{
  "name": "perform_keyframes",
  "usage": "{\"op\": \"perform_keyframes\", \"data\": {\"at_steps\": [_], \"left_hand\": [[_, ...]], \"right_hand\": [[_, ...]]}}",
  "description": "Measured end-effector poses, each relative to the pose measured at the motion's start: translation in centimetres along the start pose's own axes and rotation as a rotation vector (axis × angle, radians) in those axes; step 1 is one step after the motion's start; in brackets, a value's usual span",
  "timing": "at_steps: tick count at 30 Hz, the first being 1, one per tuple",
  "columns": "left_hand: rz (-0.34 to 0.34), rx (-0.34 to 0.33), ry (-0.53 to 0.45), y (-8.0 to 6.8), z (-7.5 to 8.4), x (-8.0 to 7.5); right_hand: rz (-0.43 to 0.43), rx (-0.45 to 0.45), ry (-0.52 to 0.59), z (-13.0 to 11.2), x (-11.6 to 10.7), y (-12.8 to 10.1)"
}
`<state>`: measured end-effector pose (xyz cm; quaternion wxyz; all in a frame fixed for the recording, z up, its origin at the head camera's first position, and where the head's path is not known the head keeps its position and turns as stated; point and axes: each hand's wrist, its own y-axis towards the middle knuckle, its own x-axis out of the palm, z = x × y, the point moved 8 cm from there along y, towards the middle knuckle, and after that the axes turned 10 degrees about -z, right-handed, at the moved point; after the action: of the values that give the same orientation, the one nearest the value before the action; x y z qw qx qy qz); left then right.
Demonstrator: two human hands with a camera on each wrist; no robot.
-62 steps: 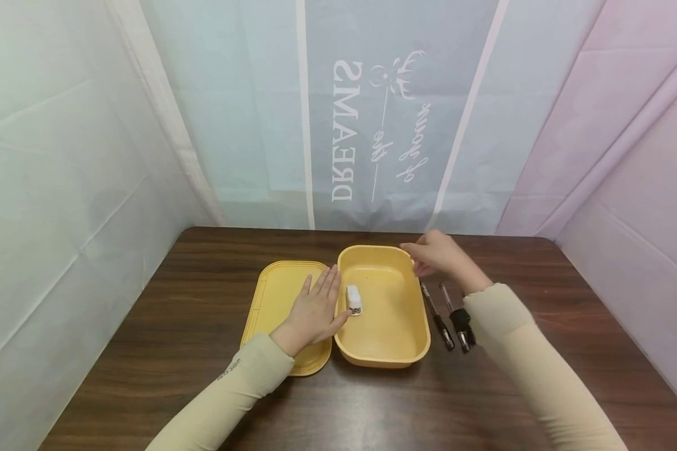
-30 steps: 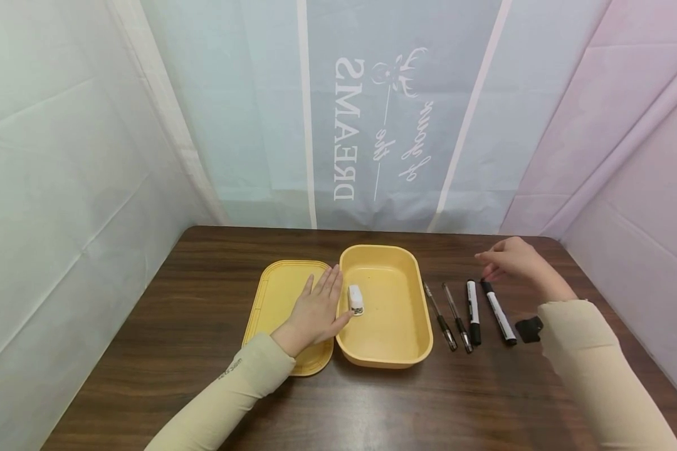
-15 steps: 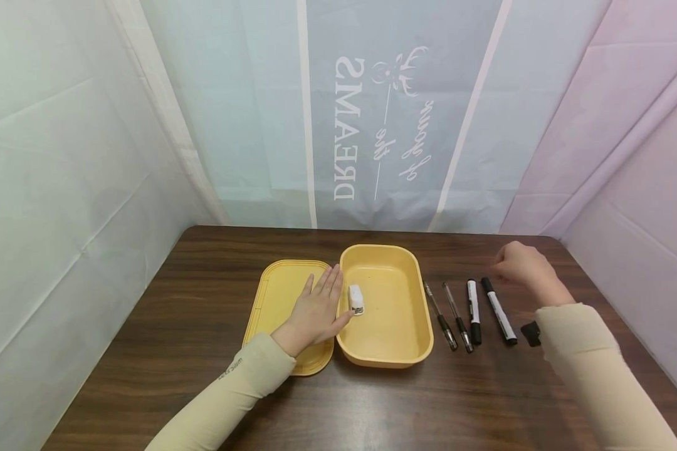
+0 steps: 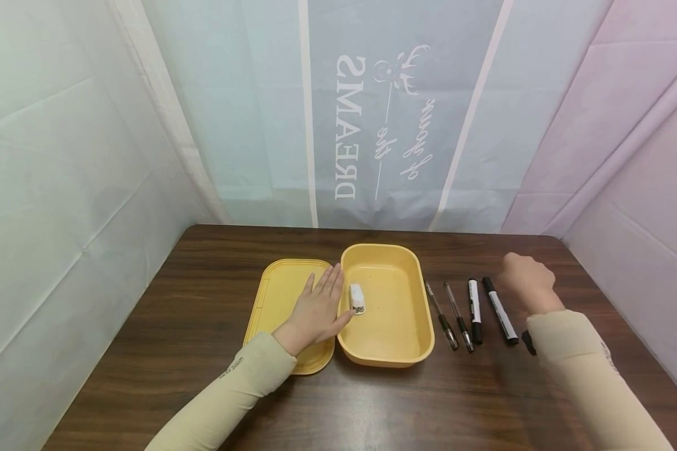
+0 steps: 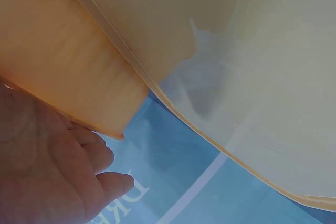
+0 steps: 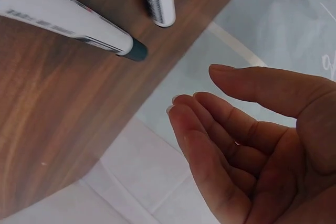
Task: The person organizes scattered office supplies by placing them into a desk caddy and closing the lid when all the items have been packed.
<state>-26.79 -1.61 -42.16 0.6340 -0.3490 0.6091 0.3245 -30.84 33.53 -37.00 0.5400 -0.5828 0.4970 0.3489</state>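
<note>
My left hand (image 4: 316, 310) lies with straight fingers across a yellow lid (image 4: 273, 294), its fingertips at the left rim of a yellow plastic box (image 4: 385, 362). Inside the box, near that side, sits a small white stapler (image 4: 356, 297). My right hand (image 4: 527, 282) hovers to the right of a black-capped white marker (image 4: 501, 313). In the right wrist view its fingers (image 6: 202, 150) are loosely bent, thumb apart, with nothing between them. A second marker (image 4: 474, 310) lies left of the first. The left wrist view shows the left hand (image 5: 47, 166) beside the tilted-looking yellow plastic.
Two black-gripped pens (image 4: 442, 316) lie between the box and the markers. A small black object (image 4: 528, 343) is partly hidden by the right sleeve. A dark wooden table (image 4: 372, 413) carries everything, with printed cloth (image 4: 259, 125) hanging behind and pale cloth at both sides.
My right hand has gone from the box's far right corner across to the right of the markers, then slightly down toward me, uncovering both markers. The left hand has stayed in place.
</note>
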Motion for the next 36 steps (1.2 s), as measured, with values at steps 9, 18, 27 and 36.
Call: {"op": "perform_keyframes", "data": {"at_steps": [9,18,27,36], "left_hand": [[-0.018,-0.005,0.002,0.2,-0.1,0.1],[-0.021,-0.004,0.008,0.2,-0.1,-0.1],[-0.031,-0.001,0.027,0.1,-0.1,-0.3],[-0.025,-0.001,0.018,0.0,-0.2,-0.2]], "right_hand": [[-0.063,0.016,0.018,0.7,2.0,0.5],[-0.109,0.022,0.045,1.4,3.2,1.0],[-0.178,0.075,0.093,2.4,4.7,1.0],[-0.164,0.066,0.135,2.7,5.2,1.0]]}}
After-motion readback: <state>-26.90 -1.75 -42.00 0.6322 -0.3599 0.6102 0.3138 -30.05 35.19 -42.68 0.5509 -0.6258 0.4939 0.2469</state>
